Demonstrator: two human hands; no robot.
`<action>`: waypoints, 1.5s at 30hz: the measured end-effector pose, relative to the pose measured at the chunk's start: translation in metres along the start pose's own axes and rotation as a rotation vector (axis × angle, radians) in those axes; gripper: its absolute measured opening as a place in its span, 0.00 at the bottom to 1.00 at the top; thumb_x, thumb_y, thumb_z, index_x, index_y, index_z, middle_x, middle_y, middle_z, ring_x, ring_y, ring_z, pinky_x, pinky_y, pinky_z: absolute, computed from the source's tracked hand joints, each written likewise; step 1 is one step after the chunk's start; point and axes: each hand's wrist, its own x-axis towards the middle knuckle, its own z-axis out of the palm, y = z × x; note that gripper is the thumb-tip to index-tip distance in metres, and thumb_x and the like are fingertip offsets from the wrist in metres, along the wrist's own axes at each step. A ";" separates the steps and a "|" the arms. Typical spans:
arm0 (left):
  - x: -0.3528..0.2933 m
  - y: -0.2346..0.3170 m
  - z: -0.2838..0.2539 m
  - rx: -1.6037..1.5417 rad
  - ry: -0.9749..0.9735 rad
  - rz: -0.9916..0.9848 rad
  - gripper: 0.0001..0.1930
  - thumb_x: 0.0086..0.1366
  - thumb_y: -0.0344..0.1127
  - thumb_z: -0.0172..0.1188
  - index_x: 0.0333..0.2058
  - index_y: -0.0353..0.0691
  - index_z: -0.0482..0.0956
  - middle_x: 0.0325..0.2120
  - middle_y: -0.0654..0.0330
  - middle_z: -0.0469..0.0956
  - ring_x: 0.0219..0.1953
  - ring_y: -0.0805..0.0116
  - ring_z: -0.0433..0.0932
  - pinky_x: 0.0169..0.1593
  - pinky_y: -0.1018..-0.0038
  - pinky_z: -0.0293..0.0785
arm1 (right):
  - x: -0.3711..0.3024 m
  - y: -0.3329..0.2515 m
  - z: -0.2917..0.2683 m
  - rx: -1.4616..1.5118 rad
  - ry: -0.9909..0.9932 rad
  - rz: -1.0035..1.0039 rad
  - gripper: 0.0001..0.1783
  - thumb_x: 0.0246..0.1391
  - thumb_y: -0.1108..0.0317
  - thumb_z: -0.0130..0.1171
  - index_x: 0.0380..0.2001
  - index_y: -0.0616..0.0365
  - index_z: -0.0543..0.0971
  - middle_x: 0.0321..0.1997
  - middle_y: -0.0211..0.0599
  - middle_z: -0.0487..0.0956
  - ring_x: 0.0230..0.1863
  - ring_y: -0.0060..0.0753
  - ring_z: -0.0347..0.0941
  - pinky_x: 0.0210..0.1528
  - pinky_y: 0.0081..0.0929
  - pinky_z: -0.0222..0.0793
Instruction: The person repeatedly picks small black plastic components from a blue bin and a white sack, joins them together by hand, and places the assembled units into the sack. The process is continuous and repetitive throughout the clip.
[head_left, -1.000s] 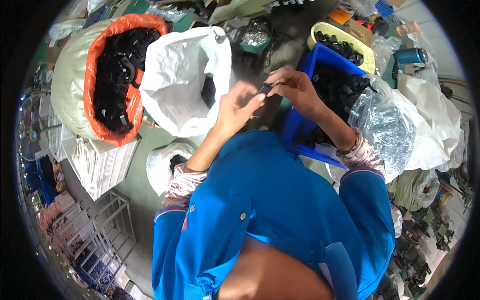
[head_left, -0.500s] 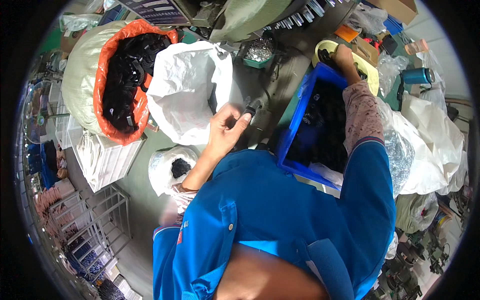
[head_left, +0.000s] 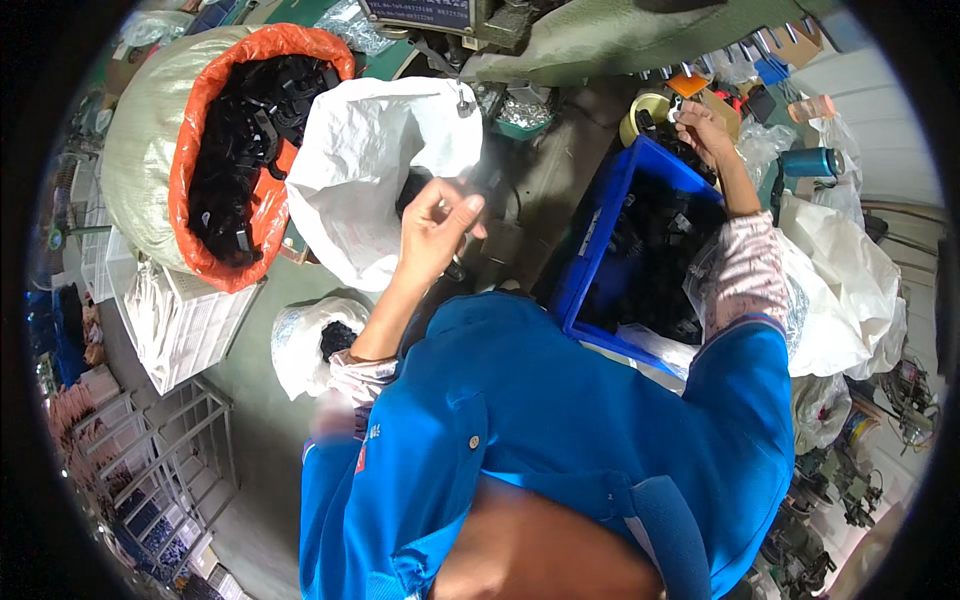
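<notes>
My left hand (head_left: 432, 235) is at the right edge of the white woven sack (head_left: 345, 190). Its thumb stands apart from the loosely bent fingers, and nothing shows between them. My right hand (head_left: 708, 132) is raised over the far end of the blue crate (head_left: 590, 240), beside the yellow bowl (head_left: 628, 128). Its fingertips pinch a small light-coloured piece (head_left: 675, 106), too small to name exactly. Black plastic parts (head_left: 650, 240) fill much of the crate. More dark parts lie in the bowl, partly hidden behind the crate wall and my hand.
An orange-lined bulk bag (head_left: 185, 150) of black parts stands at the left. A green machine (head_left: 590, 40) spans the far side, with a green tray (head_left: 525, 120) of small metal pieces below it. A small white bag (head_left: 300, 345) and a blue cup (head_left: 812, 162) flank the work area.
The black part that was in my left hand is gone from it, and the thumb has lifted away. My right hand has come up out of the yellow bowl with a small piece.
</notes>
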 end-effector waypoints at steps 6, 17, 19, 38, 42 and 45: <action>0.029 0.010 -0.007 -0.028 -0.115 0.034 0.12 0.62 0.30 0.64 0.26 0.39 0.68 0.47 0.44 0.76 0.31 0.74 0.82 0.26 0.82 0.71 | -0.098 -0.038 0.110 0.560 -0.292 -0.044 0.14 0.60 0.73 0.52 0.49 0.62 0.74 0.39 0.37 0.79 0.35 0.27 0.73 0.39 0.21 0.70; 0.050 0.016 -0.042 0.219 -0.247 0.195 0.11 0.59 0.24 0.65 0.25 0.36 0.70 0.48 0.52 0.79 0.44 0.76 0.74 0.47 0.77 0.71 | -0.150 -0.030 0.247 0.144 -0.222 -0.332 0.15 0.59 0.74 0.58 0.50 0.64 0.76 0.36 0.35 0.80 0.38 0.23 0.76 0.43 0.21 0.71; 0.052 0.018 -0.045 0.227 -0.266 0.197 0.11 0.58 0.24 0.66 0.25 0.36 0.69 0.47 0.52 0.79 0.44 0.75 0.74 0.48 0.76 0.71 | -0.150 -0.031 0.250 0.069 -0.229 -0.344 0.15 0.58 0.76 0.57 0.49 0.65 0.76 0.43 0.36 0.79 0.41 0.24 0.76 0.45 0.21 0.72; 0.099 0.053 -0.066 0.795 -0.392 0.684 0.19 0.51 0.30 0.68 0.44 0.35 0.80 0.28 0.54 0.80 0.28 0.58 0.78 0.33 0.69 0.74 | -0.129 -0.024 0.292 -0.199 0.036 -0.558 0.13 0.51 0.80 0.63 0.42 0.61 0.80 0.42 0.39 0.81 0.43 0.24 0.77 0.42 0.23 0.75; 0.120 0.064 -0.076 0.908 -0.478 0.768 0.20 0.52 0.30 0.67 0.46 0.36 0.80 0.21 0.56 0.75 0.26 0.58 0.76 0.31 0.67 0.73 | -0.114 -0.017 0.304 -0.154 0.118 -0.685 0.14 0.50 0.81 0.64 0.41 0.62 0.79 0.42 0.41 0.81 0.42 0.26 0.78 0.43 0.24 0.76; 0.135 0.073 -0.080 0.913 -0.520 0.811 0.21 0.51 0.31 0.67 0.46 0.36 0.80 0.21 0.56 0.74 0.26 0.57 0.75 0.31 0.67 0.72 | -0.111 -0.019 0.311 -0.264 0.214 -0.795 0.13 0.50 0.82 0.64 0.40 0.64 0.79 0.42 0.42 0.81 0.41 0.27 0.79 0.44 0.25 0.76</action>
